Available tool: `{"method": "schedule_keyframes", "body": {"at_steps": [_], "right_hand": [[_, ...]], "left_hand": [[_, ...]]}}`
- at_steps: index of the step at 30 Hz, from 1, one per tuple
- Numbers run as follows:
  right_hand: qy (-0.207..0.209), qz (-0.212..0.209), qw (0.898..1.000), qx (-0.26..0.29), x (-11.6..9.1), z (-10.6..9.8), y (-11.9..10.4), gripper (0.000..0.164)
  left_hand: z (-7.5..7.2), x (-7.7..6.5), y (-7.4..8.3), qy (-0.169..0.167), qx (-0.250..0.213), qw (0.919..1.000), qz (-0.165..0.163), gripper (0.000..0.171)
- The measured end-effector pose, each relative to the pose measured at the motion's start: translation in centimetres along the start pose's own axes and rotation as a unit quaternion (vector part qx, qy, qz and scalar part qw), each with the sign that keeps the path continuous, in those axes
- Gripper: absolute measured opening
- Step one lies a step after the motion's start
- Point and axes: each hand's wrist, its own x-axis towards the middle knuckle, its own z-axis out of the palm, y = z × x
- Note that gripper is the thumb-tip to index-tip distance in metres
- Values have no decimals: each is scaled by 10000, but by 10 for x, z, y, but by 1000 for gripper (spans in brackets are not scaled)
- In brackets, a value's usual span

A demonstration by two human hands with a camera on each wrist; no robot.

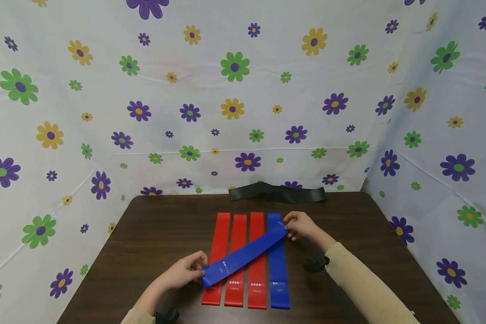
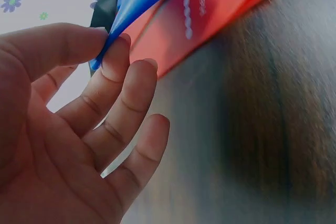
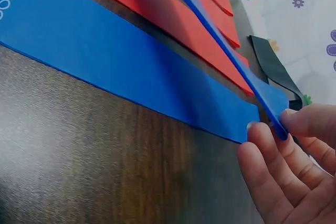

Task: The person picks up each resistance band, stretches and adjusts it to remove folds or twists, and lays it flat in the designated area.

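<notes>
Above red bands (image 1: 238, 258), both hands pinching blue band (image 1: 243, 256)

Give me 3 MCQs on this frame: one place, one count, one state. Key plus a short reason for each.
1. Where does the black band lie?
A. at the table's far edge
B. under the left hand
C. on the red bands

2. How many red bands lie flat on the table?
A. one
B. three
C. five

3. How is the slanted blue band held?
A. lying free, untouched
B. by the right hand alone
C. pinched at both ends, one hand each

Key:
1 A: it lies by the flowered backdrop, beyond the row.
2 B: three red strips lie side by side, left of the flat blue band.
3 C: the left hand pinches the near end and the right hand the far end.
</notes>
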Motion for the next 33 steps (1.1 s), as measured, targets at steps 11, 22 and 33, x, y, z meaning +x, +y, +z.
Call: {"method": "schedule_keyframes", "body": {"at_steps": [11,22,33], "right_hand": [[-64,-66,9999,42,8,-8,-4,27],[173,-181,9997,-44,12,-9,-6,22],[390,-147,9991,-66,12,-8,-9,17]], "left_hand": [[5,3,13,-351,-64,9993,115,12],[12,5,12,-789,-193,9966,128,7],[23,8,15,-886,-282,9956,-91,5]]}}
